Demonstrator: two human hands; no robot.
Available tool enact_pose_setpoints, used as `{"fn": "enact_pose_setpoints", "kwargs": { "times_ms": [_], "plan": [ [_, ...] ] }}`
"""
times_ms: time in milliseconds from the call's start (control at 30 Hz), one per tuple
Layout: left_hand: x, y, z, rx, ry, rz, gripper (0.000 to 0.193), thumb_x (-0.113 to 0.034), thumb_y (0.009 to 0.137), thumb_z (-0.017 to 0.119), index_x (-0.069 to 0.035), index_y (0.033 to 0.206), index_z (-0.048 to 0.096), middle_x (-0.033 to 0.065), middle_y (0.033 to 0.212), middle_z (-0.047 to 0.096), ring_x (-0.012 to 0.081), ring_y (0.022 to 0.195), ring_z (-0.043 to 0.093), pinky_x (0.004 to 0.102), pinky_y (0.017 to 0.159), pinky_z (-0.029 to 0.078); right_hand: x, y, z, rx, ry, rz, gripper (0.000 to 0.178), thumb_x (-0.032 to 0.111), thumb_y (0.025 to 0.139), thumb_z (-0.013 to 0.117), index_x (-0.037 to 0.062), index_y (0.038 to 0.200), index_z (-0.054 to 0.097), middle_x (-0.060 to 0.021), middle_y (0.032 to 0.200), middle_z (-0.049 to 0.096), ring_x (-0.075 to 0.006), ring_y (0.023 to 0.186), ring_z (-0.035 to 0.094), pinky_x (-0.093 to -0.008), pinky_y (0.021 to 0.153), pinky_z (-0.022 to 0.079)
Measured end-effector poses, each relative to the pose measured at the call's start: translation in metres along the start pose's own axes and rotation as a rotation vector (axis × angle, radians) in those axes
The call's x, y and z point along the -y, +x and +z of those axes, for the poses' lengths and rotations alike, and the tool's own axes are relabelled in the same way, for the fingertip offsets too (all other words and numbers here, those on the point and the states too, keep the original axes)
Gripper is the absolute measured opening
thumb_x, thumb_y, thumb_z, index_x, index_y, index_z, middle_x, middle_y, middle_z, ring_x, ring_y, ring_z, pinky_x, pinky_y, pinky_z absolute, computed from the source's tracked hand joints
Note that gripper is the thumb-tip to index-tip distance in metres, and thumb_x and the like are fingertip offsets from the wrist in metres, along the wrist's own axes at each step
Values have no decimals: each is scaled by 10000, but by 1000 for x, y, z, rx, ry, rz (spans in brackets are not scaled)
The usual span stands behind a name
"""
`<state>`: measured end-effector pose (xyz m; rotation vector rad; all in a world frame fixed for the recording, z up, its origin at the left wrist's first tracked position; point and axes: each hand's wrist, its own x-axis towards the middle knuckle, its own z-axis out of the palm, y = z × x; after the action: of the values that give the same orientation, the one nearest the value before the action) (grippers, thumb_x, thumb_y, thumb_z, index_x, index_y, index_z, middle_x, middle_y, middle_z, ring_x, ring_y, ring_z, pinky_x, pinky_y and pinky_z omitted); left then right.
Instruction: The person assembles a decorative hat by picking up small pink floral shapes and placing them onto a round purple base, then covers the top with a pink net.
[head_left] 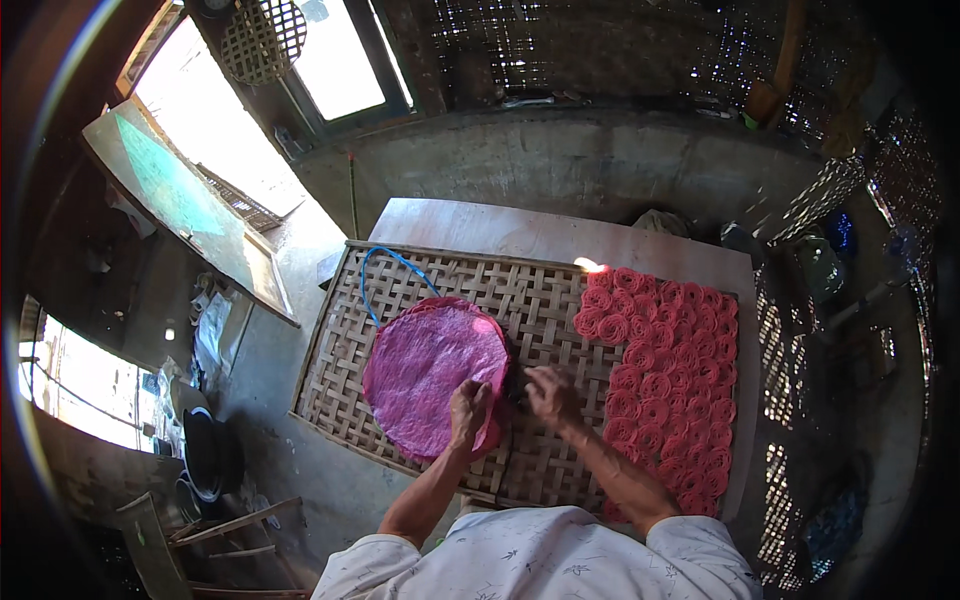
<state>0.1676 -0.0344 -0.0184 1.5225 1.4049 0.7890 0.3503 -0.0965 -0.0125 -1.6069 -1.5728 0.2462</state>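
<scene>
A round pink sheet (432, 375) lies on the woven bamboo tray (420, 300) atop the desk (500, 228). The left hand (470, 408) pinches its near edge; the right hand (548, 390) hovers beside, grip unclear. Many pink rolled rosettes (665, 375) already fill the tray's right side; this sheet looks unrolled.

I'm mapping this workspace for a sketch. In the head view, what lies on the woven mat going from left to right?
Blue cord loop → round pink sheet → left hand on the sheet's edge → right hand → rows of pink-red rolled rosettes, all on the woven bamboo mat.
</scene>
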Motion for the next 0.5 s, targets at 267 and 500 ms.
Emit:
{"fn": "enact_pose_setpoints", "kwargs": {
  "times_ms": [267,500],
  "plan": [
    [14,0,2,-108,180,215,194,-177,881,585,-6,810,524,184,665,577,299,585,553,427,569,431,38,-14,31,104,-167,-32,362,229,790,666,91,1122,623,-99,1140,538,-285,1006,533,-415,850,459],
    [24,14,-22,-132,383,221,152,-186,907,525,-37,899,497,219,738,616,438,700,593,511,604,438,40,-18,47,53,-249,-3,318,185,783,661,69,1079,640,-104,1158,526,-292,971,552,-411,855,460]
  ]
}}
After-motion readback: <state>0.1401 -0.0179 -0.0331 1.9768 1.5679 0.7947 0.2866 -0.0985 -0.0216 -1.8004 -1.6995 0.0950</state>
